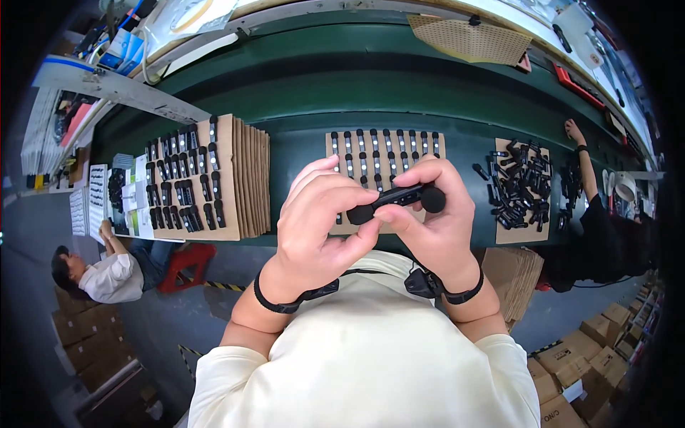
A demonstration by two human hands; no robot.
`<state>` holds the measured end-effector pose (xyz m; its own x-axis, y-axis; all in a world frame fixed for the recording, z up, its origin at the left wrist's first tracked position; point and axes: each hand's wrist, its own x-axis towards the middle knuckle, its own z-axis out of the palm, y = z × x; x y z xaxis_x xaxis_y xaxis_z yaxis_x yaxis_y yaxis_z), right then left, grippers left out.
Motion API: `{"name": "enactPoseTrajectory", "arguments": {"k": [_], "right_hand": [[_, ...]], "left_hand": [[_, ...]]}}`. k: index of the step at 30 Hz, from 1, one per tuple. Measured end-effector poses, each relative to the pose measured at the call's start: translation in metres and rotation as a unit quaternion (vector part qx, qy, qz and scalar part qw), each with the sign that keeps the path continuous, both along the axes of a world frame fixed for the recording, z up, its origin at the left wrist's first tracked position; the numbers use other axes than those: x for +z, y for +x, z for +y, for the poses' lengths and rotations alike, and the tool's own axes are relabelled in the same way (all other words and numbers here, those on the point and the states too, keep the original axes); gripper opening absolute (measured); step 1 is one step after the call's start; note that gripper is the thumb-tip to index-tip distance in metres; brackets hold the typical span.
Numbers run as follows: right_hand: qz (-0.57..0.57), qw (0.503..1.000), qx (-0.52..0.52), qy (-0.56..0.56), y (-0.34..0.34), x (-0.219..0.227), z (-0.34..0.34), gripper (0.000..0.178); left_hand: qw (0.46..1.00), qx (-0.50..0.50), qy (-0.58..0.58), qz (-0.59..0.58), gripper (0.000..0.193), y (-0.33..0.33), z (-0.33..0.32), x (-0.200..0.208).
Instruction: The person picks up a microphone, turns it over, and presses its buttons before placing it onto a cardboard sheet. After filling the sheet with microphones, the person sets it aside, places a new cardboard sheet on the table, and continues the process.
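In front of my chest, my left hand [325, 217] and my right hand [442, 214] are closed on small black microphones [399, 195] with round foam tips. One foam tip is at my left fingertips, the other at my right fingers. The fingers partly hide the bodies, so I cannot tell exactly how the pieces meet. Under my hands lies a cardboard sheet [437, 148] bearing rows of similar black microphones [376, 158]. My hands cover its lower part.
At left, a stack of cardboard sheets [253, 178] carries more microphones in rows. On the right, a cardboard sheet [517, 234] holds a loose heap of black microphones [524, 182]. A co-worker [118, 274] sits at far left; another person's arm [586, 171] reaches over the green table [300, 135] at right.
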<state>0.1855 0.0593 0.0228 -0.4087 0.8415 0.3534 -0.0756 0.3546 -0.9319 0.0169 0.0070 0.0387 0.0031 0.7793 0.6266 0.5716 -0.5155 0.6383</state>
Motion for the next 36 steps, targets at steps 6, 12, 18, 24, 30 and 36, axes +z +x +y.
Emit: {"name": "enactPoseTrajectory", "arguments": {"k": [6,12,18,24,30,36], "right_hand": [[0.03,0.999,-0.011,0.044,-0.01,0.005,-0.011,0.02],[0.034,0.997,-0.059,-0.02,0.002,0.016,-0.016,0.013],[0.173,0.985,0.0,-0.014,0.034,-0.005,-0.005,0.014],[0.05,0.996,-0.054,0.052,0.027,0.012,-0.015,0.023],[0.034,0.999,0.021,0.006,0.028,0.017,-0.014,0.025],[0.004,1.0,-0.01,-0.019,0.011,0.018,-0.016,0.035]], "left_hand": [[0.999,-0.01,0.03,0.009,0.03,-0.009,-0.012,0.004],[0.997,-0.048,0.004,-0.059,0.028,-0.013,-0.016,0.003],[0.989,-0.091,-0.018,-0.118,0.027,-0.013,-0.015,0.004],[0.988,-0.096,-0.026,-0.118,0.029,-0.009,-0.013,0.005],[0.992,-0.079,-0.015,-0.098,0.03,-0.004,-0.01,0.006],[0.998,-0.048,0.008,-0.033,0.03,0.004,-0.007,0.009]]}}
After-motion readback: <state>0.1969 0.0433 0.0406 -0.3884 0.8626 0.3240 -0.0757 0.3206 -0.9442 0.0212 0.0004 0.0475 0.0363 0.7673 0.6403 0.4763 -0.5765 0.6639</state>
